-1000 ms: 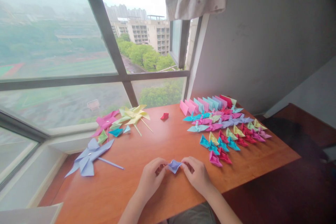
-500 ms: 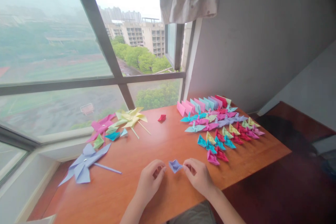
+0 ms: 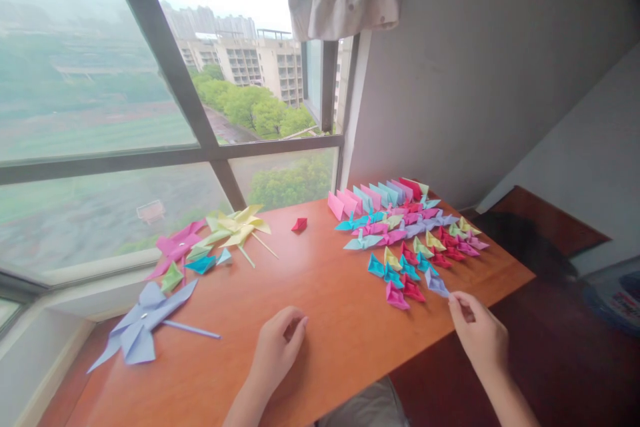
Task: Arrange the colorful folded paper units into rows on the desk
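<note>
Lavender fold (image 3: 436,283) sits just far-left of my right hand (image 3: 477,333), fingertips at its near tip, pinch unclear; long axis runs toward that hand. Left hand (image 3: 277,347) well apart, loosely curled, empty.

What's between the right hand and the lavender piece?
Nothing visible. The right hand touches the lavender piece at its near corner. The piece lies on the table beside a red piece.

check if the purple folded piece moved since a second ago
Yes, the purple piece went right along the table, to the colourful rows, at the right hand.
</note>
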`<move>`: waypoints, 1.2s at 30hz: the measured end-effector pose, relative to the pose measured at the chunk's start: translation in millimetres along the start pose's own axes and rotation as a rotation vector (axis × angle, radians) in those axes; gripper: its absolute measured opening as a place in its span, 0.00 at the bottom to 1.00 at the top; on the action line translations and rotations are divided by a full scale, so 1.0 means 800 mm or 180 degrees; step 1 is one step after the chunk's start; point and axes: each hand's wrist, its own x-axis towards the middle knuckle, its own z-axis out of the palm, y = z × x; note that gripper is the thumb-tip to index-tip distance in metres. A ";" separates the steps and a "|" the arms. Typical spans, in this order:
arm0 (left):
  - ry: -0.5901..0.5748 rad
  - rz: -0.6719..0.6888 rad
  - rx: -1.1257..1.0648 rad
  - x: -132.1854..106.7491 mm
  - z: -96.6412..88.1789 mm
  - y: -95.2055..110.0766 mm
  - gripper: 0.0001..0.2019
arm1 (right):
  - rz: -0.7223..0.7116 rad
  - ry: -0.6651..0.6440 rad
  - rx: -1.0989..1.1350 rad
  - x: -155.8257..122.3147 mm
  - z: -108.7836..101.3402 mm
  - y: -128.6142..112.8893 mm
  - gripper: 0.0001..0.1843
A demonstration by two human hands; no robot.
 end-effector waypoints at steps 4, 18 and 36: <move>0.0134 0.0008 -0.0002 0.001 -0.002 0.003 0.11 | 0.0074 -0.0168 -0.0126 -0.004 0.013 0.013 0.24; 0.0001 0.0025 0.0265 0.002 0.000 0.000 0.13 | 0.0075 -0.0182 -0.0115 -0.002 0.031 0.005 0.25; 0.0089 -0.0098 0.0042 0.000 0.003 -0.001 0.10 | -0.0091 0.0161 -0.0171 0.010 0.013 -0.041 0.26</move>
